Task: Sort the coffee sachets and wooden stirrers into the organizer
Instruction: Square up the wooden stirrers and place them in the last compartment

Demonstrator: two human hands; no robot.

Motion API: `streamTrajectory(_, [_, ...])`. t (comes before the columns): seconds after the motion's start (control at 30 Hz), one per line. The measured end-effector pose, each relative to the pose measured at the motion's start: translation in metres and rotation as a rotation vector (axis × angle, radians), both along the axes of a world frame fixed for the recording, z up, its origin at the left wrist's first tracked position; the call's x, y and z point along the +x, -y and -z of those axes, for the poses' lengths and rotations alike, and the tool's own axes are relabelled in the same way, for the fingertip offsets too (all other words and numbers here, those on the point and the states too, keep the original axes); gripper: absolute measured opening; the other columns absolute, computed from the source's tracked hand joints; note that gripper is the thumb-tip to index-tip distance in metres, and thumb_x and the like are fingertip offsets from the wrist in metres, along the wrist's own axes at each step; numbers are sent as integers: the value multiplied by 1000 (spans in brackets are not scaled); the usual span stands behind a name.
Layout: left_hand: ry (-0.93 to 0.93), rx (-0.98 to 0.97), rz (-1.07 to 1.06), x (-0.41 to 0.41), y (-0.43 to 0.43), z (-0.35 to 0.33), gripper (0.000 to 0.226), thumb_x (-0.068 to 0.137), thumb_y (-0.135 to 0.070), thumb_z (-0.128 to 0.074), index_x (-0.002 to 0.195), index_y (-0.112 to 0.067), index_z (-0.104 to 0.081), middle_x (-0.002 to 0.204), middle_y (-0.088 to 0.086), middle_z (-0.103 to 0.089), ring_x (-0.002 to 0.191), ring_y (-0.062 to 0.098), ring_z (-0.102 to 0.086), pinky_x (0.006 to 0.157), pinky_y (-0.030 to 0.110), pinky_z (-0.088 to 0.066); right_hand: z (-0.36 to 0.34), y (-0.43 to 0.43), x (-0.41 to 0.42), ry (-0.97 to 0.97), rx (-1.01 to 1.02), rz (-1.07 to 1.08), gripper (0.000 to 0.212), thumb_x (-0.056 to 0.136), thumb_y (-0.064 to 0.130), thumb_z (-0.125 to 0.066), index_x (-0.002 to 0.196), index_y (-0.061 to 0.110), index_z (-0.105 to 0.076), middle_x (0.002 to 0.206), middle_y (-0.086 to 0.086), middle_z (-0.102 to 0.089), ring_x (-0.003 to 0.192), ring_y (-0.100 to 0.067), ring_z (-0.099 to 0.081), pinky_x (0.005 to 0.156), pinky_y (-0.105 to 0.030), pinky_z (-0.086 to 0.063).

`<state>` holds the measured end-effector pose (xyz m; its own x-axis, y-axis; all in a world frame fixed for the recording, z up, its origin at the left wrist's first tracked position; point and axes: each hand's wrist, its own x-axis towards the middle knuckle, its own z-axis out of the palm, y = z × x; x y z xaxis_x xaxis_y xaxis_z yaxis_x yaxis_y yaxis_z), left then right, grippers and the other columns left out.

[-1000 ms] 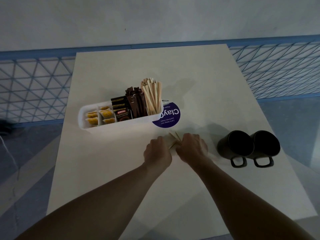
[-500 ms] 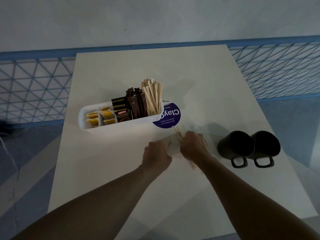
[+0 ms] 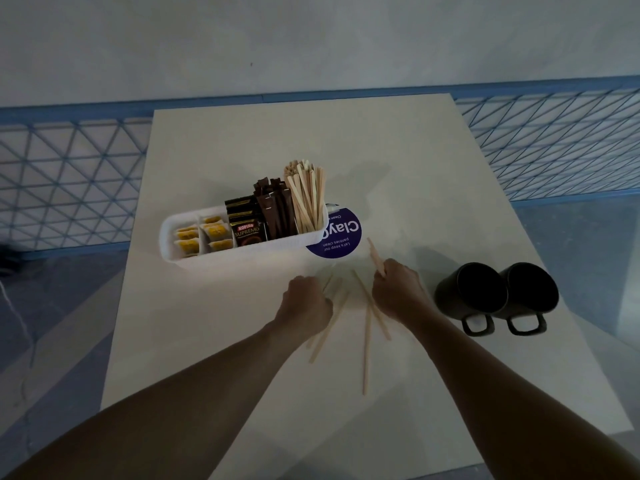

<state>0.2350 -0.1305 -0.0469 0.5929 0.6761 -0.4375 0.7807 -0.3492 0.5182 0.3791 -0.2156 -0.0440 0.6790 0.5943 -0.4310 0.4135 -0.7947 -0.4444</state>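
Note:
A white organizer [image 3: 173, 249] stands on the table, holding yellow sachets, black Kopiko sachets [image 3: 246, 230], brown stick sachets [image 3: 277, 211] and upright wooden stirrers [image 3: 306, 199] at its right end. Several loose stirrers [image 3: 366, 344] lie on the table between my hands. My right hand [image 3: 398, 291] pinches a few stirrers [image 3: 375, 256] that point up and away. My left hand [image 3: 306, 303] rests with curled fingers on the ends of other loose stirrers [image 3: 329, 327]; whether it grips them is unclear.
Two black mugs [image 3: 497, 294] lie side by side to the right, handles toward me. A round purple sticker [image 3: 341, 237] sits by the organizer's right end. The pale table [image 3: 311, 140] ends at a blue mesh railing [image 3: 62, 174].
My hands have drawn apart. The right hand lifted a few stirrers toward the organizer, and loose stirrers now lie uncovered on the table between the hands.

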Motion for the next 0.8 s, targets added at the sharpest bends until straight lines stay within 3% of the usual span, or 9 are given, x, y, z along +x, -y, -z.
streamTrajectory(0.13, [-16,10,-8,3,-2,-1,24,98,-16,-46,116,0,-49,106,14,-48,87,25,-51,68,29,-40,-3,3,-2,33,-49,-46,18,101,21,-35,99,13,-51,84,-3,-55,70,-15,-51,52,-30,-33])
streamTrajectory(0.23, [-18,-17,-17,3,2,1,26,99,-21,-46,117,-3,-47,104,12,-49,93,27,-55,68,29,-41,-2,5,-3,57,-76,-65,16,99,21,-39,94,14,-52,81,-2,-55,68,-15,-52,52,-29,-36])
streamTrajectory(0.37, [-39,13,-41,-1,11,6,43,88,-35,-65,119,-9,-49,108,9,-53,98,29,-60,73,33,-49,3,13,-1,61,-122,-51,12,86,24,-59,90,13,-59,81,-4,-61,67,-19,-58,58,-30,-50])
streamTrajectory(0.53, [-52,143,-47,1,20,6,28,89,-16,-62,114,-5,-59,109,12,-62,98,32,-64,78,35,-53,-2,21,-6,49,-243,-100,40,71,39,-84,92,13,-61,80,-3,-61,74,-21,-64,64,-34,-58])
streamTrajectory(0.6, [-81,155,-45,4,19,4,24,88,-11,-59,110,-2,-62,108,14,-66,100,34,-65,80,36,-54,-3,21,-9,74,-257,-123,32,74,32,-82,88,11,-62,75,-3,-60,69,-20,-63,58,-31,-55])
streamTrajectory(0.7, [-115,122,-48,4,18,3,25,86,-10,-61,110,-3,-62,105,13,-65,100,35,-64,75,34,-51,-2,17,-12,122,-239,-118,9,79,16,-68,81,11,-61,67,-2,-56,57,-17,-55,46,-21,-38])
streamTrajectory(0.8, [-102,106,-43,0,19,4,27,84,-14,-65,108,-5,-62,99,9,-66,94,32,-66,72,33,-53,-1,14,-15,128,-204,-86,3,83,13,-64,81,13,-61,67,-2,-54,55,-15,-51,45,-20,-31])
